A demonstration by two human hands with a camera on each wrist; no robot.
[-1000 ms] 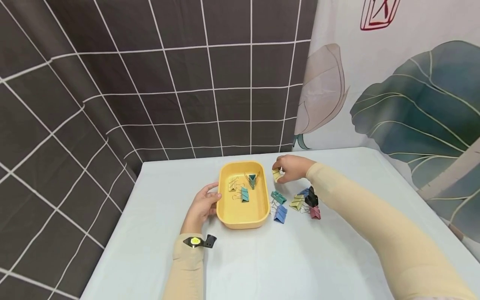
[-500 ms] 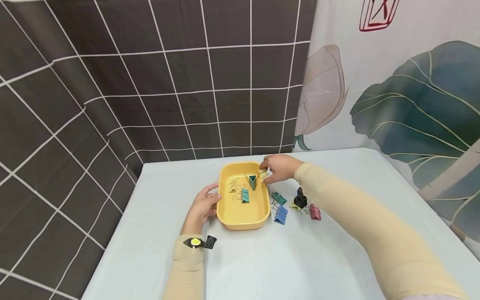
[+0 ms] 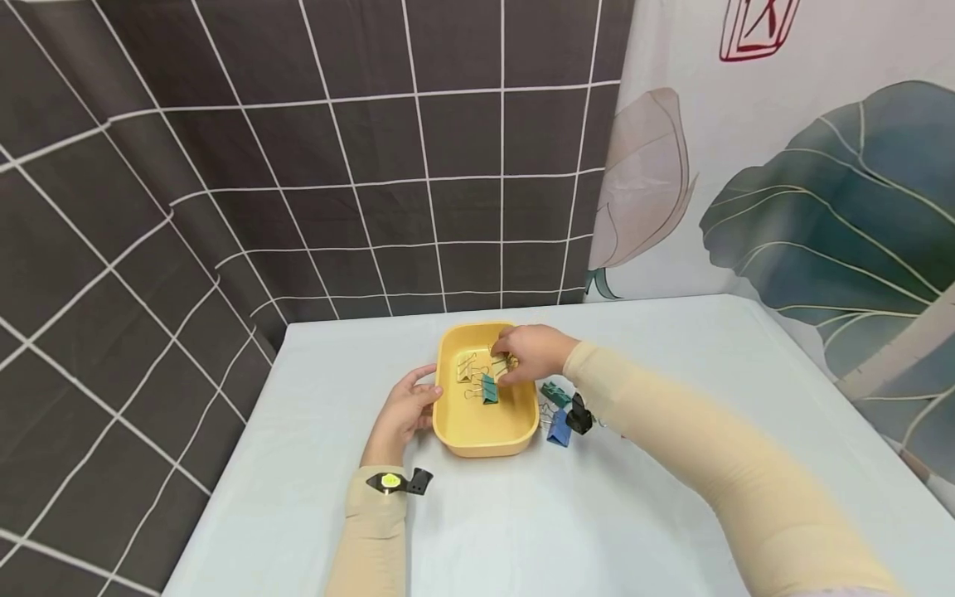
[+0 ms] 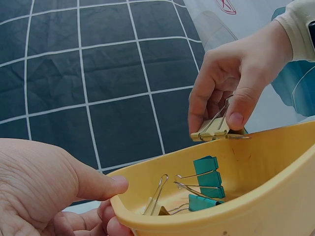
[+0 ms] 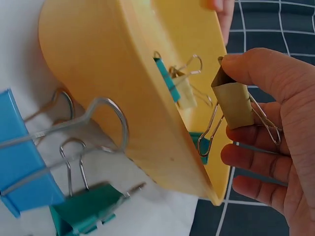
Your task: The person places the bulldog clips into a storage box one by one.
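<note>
The left hand (image 3: 404, 410) grips the left rim of a yellow tray (image 3: 485, 450), its thumb over the edge in the left wrist view. Above the tray's right part, the right hand (image 3: 534, 351) pinches a yellow binder clip (image 5: 235, 104) between thumb and fingers. Inside the tray lie another yellow clip (image 5: 185, 93), a teal clip (image 3: 489, 390) and a dark green clip (image 4: 208, 176), partly hidden by the right hand in the head view.
Just right of the tray a blue clip (image 3: 558, 428) and a green clip (image 3: 555, 393) lie on the white table (image 3: 298, 464). The right sleeve hides the area beyond them. A dark gridded cloth (image 3: 373, 166) hangs behind the table.
The right hand has moved left with its yellow clip, from the table beside the tray to over the tray. The left hand has stayed on the rim.
</note>
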